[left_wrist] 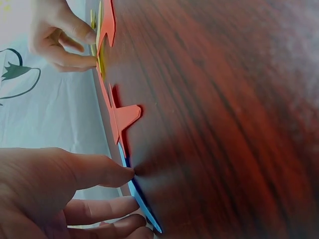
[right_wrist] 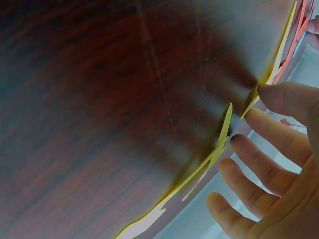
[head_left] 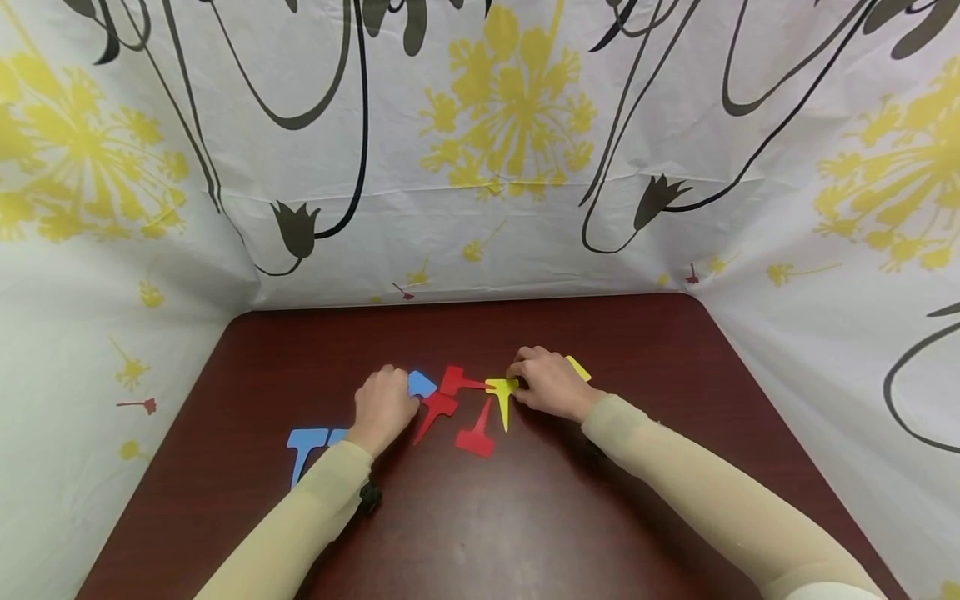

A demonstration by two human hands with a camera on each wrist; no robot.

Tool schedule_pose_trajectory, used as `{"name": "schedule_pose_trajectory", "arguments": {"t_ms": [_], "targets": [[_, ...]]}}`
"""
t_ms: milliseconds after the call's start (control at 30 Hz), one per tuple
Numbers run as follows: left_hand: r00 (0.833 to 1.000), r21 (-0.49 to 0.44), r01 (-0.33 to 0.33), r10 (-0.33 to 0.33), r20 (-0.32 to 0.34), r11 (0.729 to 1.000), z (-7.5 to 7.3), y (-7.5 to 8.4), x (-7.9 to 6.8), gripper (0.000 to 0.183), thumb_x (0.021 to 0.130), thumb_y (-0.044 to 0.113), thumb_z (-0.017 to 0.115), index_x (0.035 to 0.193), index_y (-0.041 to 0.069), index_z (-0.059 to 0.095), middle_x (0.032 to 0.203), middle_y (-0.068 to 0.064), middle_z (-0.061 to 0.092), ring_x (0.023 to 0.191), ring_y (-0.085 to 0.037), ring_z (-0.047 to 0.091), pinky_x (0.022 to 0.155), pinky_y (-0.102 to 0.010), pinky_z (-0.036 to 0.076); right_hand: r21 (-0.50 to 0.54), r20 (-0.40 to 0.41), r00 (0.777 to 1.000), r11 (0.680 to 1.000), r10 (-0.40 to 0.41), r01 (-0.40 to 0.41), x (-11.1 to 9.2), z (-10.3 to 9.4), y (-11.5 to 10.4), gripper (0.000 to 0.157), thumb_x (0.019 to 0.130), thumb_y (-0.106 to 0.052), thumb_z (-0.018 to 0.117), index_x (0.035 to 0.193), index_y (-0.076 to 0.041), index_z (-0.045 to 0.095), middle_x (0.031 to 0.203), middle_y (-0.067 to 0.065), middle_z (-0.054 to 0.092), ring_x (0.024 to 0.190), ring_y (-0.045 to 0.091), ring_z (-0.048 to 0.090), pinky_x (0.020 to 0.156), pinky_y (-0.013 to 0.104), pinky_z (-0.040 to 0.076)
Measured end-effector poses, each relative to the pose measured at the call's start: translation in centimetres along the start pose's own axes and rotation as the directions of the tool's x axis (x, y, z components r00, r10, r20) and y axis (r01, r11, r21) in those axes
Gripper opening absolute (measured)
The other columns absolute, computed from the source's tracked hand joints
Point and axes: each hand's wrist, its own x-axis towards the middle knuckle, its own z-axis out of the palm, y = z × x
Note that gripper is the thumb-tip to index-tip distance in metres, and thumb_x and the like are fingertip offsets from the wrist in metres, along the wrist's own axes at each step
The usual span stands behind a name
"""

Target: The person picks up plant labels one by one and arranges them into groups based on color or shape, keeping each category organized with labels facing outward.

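Observation:
T-shaped plastic plant labels lie flat on the dark table. My left hand (head_left: 385, 408) pinches a blue plant label (head_left: 422, 384) between thumb and fingers, covering its stem. In the left wrist view, the thumb and index finger meet that blue label's (left_wrist: 142, 199) edges. My right hand (head_left: 551, 385) pinches one end of a yellow plant label's (head_left: 503, 388) crossbar, its stem pointing toward me. In the right wrist view, the other fingers spread past this yellow label (right_wrist: 279, 55). Between the hands lie a red label (head_left: 453, 381), a second red label (head_left: 437, 407) and a third red label (head_left: 476, 440).
Left of my left hand lies a blue label (head_left: 306, 439), with another blue label (head_left: 337, 436) partly behind the wrist. A further yellow label (head_left: 577, 368) shows beyond my right hand. Patterned white cloth (head_left: 480, 242) hangs around the table (head_left: 480, 525) at the back and sides.

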Motion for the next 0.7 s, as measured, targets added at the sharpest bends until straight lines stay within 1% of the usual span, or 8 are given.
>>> {"name": "schedule_pose_trajectory", "arguments": {"t_ms": [200,400,600,700], "targets": [[1.000,-0.026,0.029,-0.028,0.010,0.999,0.06,-0.18,0.41,0.030,0.083,0.015,0.078,0.061,0.009,0.059,0.073,-0.008,0.051,0.059,-0.023,0.050,0.048,-0.033,0.040,-0.003,-0.009,1.000,1.000,-0.003,0.003,0.07,0.28,0.10,0.016,0.087,-0.023,0.079,0.101,-0.017,0.079,0.101,0.000,0.061,0.090,0.020,0.058,0.068,0.033,0.050],[0.999,-0.063,0.036,-0.036,0.013,0.997,-0.07,-0.24,0.37,0.032,0.083,0.014,0.078,0.058,0.009,0.057,0.073,-0.009,0.051,0.057,-0.023,0.049,0.047,-0.032,0.039,0.017,0.011,1.000,1.000,0.007,-0.007,0.20,0.33,0.20,0.015,0.087,-0.023,0.078,0.100,-0.016,0.078,0.105,0.002,0.062,0.094,0.021,0.058,0.072,0.035,0.051],[0.999,-0.058,0.030,-0.031,-0.015,0.998,-0.32,-0.37,0.26,0.035,0.084,0.014,0.075,0.056,0.010,0.055,0.072,-0.009,0.050,0.054,-0.021,0.049,0.046,-0.031,0.039,0.018,0.025,0.999,1.000,0.020,-0.021,0.17,0.33,0.13,0.016,0.088,-0.024,0.077,0.102,-0.015,0.077,0.108,0.003,0.062,0.099,0.023,0.059,0.075,0.036,0.052],[0.999,-0.051,0.033,-0.034,-0.031,0.998,-0.72,-0.35,0.03,0.036,0.084,0.015,0.075,0.055,0.010,0.055,0.071,-0.009,0.049,0.053,-0.022,0.049,0.045,-0.032,0.039,0.017,0.023,1.000,1.000,0.019,-0.020,0.10,0.32,0.10,0.017,0.088,-0.024,0.077,0.102,-0.014,0.077,0.109,0.004,0.062,0.100,0.024,0.059,0.077,0.038,0.053]]}}
